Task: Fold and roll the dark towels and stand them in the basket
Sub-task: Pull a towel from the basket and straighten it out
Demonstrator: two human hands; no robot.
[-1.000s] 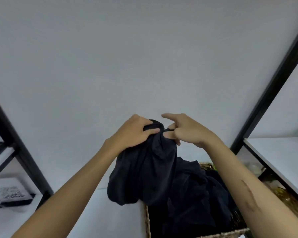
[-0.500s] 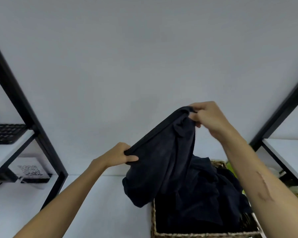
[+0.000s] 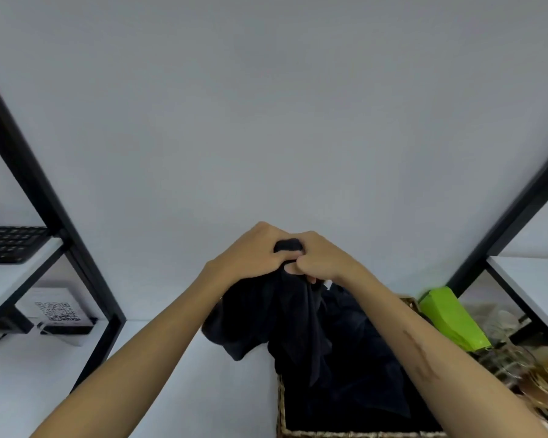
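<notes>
My left hand [image 3: 253, 257] and right hand [image 3: 321, 259] gripped the limp dark cloth towel [image 3: 285, 317] together; matching its corners squarely mattered before folding.

Single head-worn wide-angle view, no second camera. It looks forward and slightly down, mostly at a plain wall [image 3: 266, 105]. Both forearms enter from the near bottom edge, hands close at centre. Basket [image 3: 280, 406] cut off at the bottom edge; shelf frames [image 3: 45, 191] bend at left and right.
</notes>
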